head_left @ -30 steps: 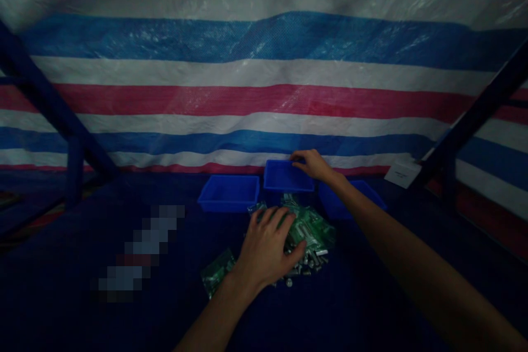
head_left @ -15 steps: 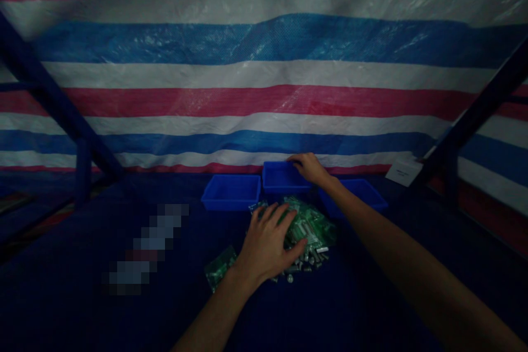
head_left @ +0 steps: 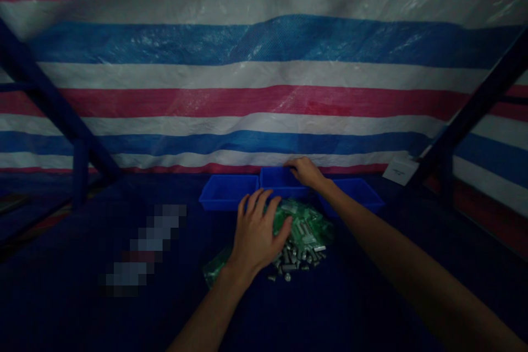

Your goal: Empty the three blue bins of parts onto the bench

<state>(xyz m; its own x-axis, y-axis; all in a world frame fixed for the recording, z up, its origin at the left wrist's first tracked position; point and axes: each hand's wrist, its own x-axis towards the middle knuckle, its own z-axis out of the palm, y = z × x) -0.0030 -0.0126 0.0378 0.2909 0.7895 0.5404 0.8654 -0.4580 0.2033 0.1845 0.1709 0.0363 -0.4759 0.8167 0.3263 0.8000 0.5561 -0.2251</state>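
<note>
My right hand point(head_left: 306, 171) grips the right side of the rim of the middle blue tray point(head_left: 272, 177), its fingers closed over the edge. My left hand point(head_left: 256, 231) is open, fingers spread, at the left side of a pile; whether it touches the pile I cannot tell. The pile has clear-and-green plastic bags point(head_left: 315, 220) with small parts inside. Loose metal screws or pins point(head_left: 293, 257) lie at its near side. Another small green bag point(head_left: 215, 269) is partly behind my left wrist.
Blue trays stand to the left point(head_left: 229, 192) and right point(head_left: 358, 195) of the middle one, the right one partly behind my forearm. A white box point(head_left: 400, 169) sits at back right. Dark blue frame bars slant up both sides. A striped sheet point(head_left: 264, 102) hangs behind. A blurred-out item lies left.
The middle tray, with my right hand on it, has come slightly down and nearer. My left hand has shifted left and up, uncovering more of the loose metal parts.
</note>
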